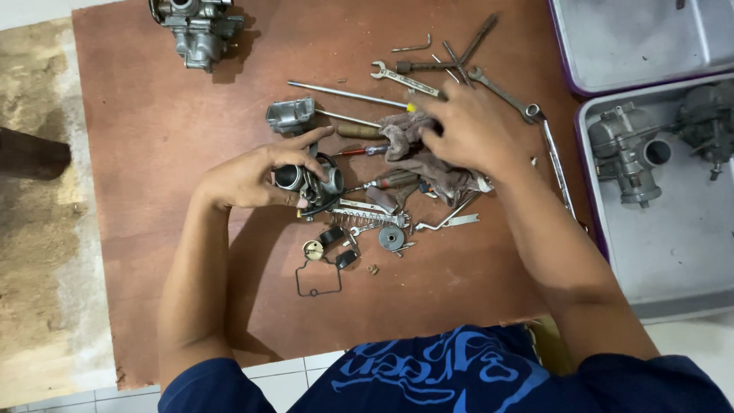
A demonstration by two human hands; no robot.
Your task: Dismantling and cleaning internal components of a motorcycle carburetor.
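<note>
Grey cast metal fills our left hand (256, 177): we grip a carburetor body (310, 182) between thumb and curled fingers, holding it just above the brown board (153, 153), near the middle of the spread of parts. Its long axis runs roughly left to right in the head view, with the round bore pointing toward our left wrist and the darker ringed end toward the rag (428, 164). Our right hand (470, 130) lies spread, palm down, on that rag and the tools beneath it, fingers loosely bent; we cannot tell whether it actually pinches anything. We judge the main risk to be the loose small parts lying right under the body: a spring (367, 217), a round disc (391, 238), a thin black gasket (317, 278) and tiny fittings beside them. A careless sweep of either hand could scatter them, and the disc could roll off the board. The carburetor is held by fingertips only, so a slip could drop it onto those parts. Screwdrivers (348, 95) and wrenches (405, 79) under the rag could also snag.
</note>
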